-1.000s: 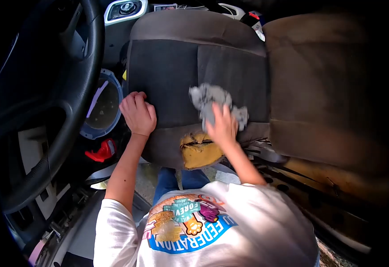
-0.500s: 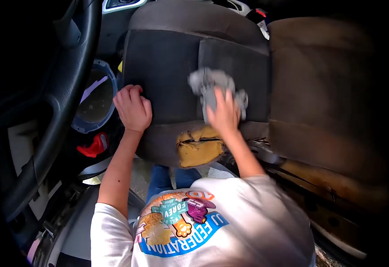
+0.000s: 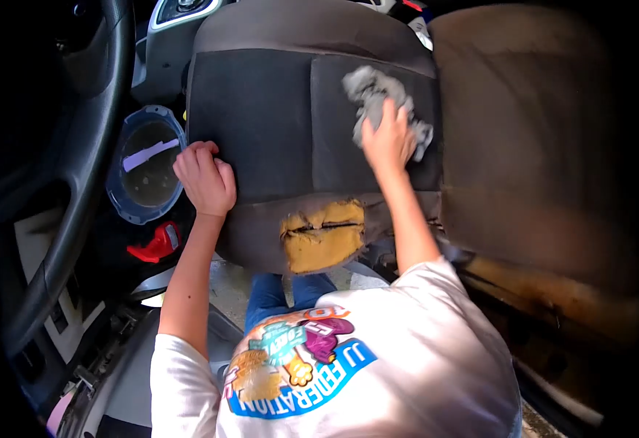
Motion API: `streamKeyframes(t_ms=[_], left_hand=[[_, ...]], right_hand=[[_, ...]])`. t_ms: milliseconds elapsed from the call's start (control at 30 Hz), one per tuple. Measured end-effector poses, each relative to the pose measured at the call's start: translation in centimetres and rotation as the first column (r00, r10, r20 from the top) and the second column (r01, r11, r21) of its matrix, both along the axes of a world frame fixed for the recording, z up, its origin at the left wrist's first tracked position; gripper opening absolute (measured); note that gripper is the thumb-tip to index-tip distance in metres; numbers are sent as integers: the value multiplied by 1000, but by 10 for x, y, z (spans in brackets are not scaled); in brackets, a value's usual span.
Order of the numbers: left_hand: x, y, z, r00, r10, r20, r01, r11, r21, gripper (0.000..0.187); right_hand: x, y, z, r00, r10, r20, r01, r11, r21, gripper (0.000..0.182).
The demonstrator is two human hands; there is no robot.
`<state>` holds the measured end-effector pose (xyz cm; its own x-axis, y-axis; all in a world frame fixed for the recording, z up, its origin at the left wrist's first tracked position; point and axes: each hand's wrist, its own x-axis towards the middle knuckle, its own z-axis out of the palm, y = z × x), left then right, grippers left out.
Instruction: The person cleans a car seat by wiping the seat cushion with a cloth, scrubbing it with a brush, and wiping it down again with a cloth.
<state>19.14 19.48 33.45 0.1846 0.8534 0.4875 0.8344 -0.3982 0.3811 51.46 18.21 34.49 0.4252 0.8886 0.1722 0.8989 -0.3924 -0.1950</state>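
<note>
- Right hand (image 3: 387,139) presses a grey rag (image 3: 378,98) flat onto the seat (image 3: 261,124), fingers spread over the cloth, gripping it against the fabric.
- Rag sits on the dark centre panel, upper right part, near the seam with the seat back (image 3: 524,131). Crumpled, sticks out above and to the right of the hand.
- Left hand (image 3: 204,179) curled into a loose fist, knuckles resting on the seat's left edge, holding nothing.
- Seat cushion: dark grey middle, lighter grey border. Front edge has a tear (image 3: 323,233) with yellow foam showing, between the two forearms, just below the dark panel.
- Seat back lies to the right, brownish, touching the cushion's right side.
- Steering wheel (image 3: 78,168) at left, dark, well apart from both hands.
- Round blue-rimmed bucket (image 3: 144,164) on the floor just left of the left hand; pale strip inside.
- Red part (image 3: 155,244) below the bucket, near the left forearm.
- Person wears a white T-shirt (image 3: 378,372) with a colourful print, blue jeans visible under the seat edge.
</note>
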Motion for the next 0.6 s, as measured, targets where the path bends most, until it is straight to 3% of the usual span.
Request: streamKeyframes(t_ms=[133,233,267,333,400,467,533,600], left_hand=[[7,-5,8,996,16,-90,-13,999,32,21],[30,-12,33,984,106,-140,-120,988,-93,30],[50,-19,43,997,44,-62,-48,997,-68,34],[109,-30,75,970,-217,109,238,941,-241,41],[167,-34,89,849,-513,125,528,833,-167,64],[213,-28,82,786,-612,-89,600,790,-126,69],[233,-15,54,659,-690,-298,638,723,-264,69],[254,-2,37,632,-702,-328,663,709,-241,61]], right_hand=[[-16,-78,26,953,184,-240,-169,982,84,75],[-5,-123,76,935,252,-251,-175,940,291,82],[0,-138,80,959,181,-218,-114,951,288,70],[8,-168,57,955,90,-284,5,949,317,55],[8,-177,37,965,65,-256,22,947,321,41],[9,-180,18,960,0,-279,96,938,332,27],[9,-181,-7,966,-109,-233,180,935,307,25],[-2,-180,-25,986,-164,-42,169,961,221,25]])
